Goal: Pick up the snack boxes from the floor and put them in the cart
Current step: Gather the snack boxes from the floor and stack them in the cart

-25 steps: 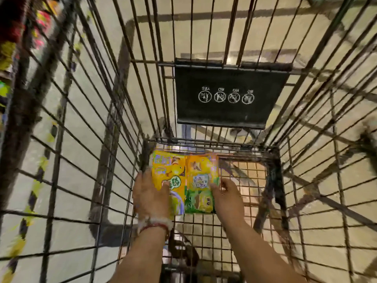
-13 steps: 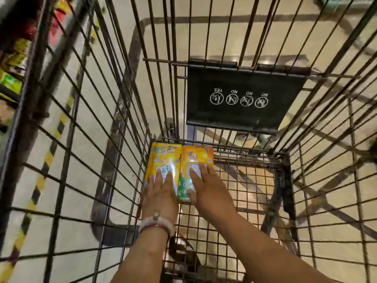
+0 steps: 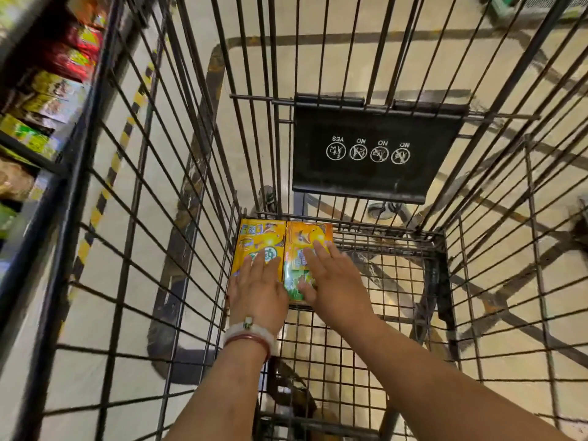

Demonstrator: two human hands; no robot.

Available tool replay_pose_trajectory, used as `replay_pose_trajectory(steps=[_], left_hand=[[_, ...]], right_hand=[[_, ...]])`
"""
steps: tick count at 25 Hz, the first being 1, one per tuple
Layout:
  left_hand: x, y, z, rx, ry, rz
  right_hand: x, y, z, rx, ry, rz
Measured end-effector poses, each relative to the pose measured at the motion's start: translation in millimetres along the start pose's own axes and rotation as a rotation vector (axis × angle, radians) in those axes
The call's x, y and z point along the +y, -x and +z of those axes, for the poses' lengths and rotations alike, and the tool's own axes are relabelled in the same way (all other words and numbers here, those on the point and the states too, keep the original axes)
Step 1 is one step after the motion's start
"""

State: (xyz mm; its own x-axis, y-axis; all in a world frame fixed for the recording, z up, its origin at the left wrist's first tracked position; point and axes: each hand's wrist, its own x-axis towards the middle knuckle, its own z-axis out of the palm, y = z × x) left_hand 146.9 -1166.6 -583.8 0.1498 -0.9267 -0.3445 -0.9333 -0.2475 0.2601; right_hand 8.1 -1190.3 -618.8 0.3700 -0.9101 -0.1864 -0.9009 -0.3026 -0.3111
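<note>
Two yellow snack boxes lie flat side by side on the wire floor of the cart [image 3: 397, 281], pushed into its far left corner. My left hand [image 3: 259, 289], with bracelets on the wrist, rests with straight fingers on the left snack box [image 3: 257, 241]. My right hand [image 3: 334, 281] lies flat on the right snack box [image 3: 307, 241], which shows orange at the top and green lower down. Both hands cover the boxes' near halves.
A black child-seat flap [image 3: 372, 154] with white pictograms hangs on the cart's far wall. Wire walls rise on all sides. Store shelves [image 3: 35, 100] with packets run along the left, beyond a yellow-black floor stripe [image 3: 105, 186].
A second ago both hands held the boxes at their near edges. The boxes have since been slid into the far corner, and both hands now lie flat on top.
</note>
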Motion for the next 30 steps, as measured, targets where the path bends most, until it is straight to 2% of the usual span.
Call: replay_pose_trajectory(steps=[4,8,11,13,16,18,22,30], left_hand=[[22.7,11.9,-43.2,0.063,0.039,0.093],[39.8,41.0,-135.6,0.197,-0.004,0.285],[52.5,105.2,-229.8,0.364,-0.104,0.458],[46.4,164.0,-293.3,0.445,-0.107,0.508],[14.5,251.4,-367.3,0.426,-0.181,0.537],[-9.0,308.0,-410.3,0.426,-0.268,0.52],[-43.6,402.4,-468.1,0.569,-0.257,0.43],[-67.4,529.5,-480.1,0.635,-0.344,0.126]], right_hand=[[-9.3,16.2,-61.2,0.049,-0.097,-0.001],[-35.5,47.0,-173.5,0.186,-0.038,-0.05],[-73.0,93.8,-255.8,0.285,0.09,-0.089],[-110.9,135.3,-307.6,0.35,0.136,-0.099],[-171.1,199.3,-380.7,0.354,0.153,-0.185],[-207.3,239.3,-424.6,0.373,0.228,-0.273],[-272.1,296.3,-484.4,0.384,0.248,-0.366],[-326.9,347.2,-500.3,0.252,0.393,-0.524]])
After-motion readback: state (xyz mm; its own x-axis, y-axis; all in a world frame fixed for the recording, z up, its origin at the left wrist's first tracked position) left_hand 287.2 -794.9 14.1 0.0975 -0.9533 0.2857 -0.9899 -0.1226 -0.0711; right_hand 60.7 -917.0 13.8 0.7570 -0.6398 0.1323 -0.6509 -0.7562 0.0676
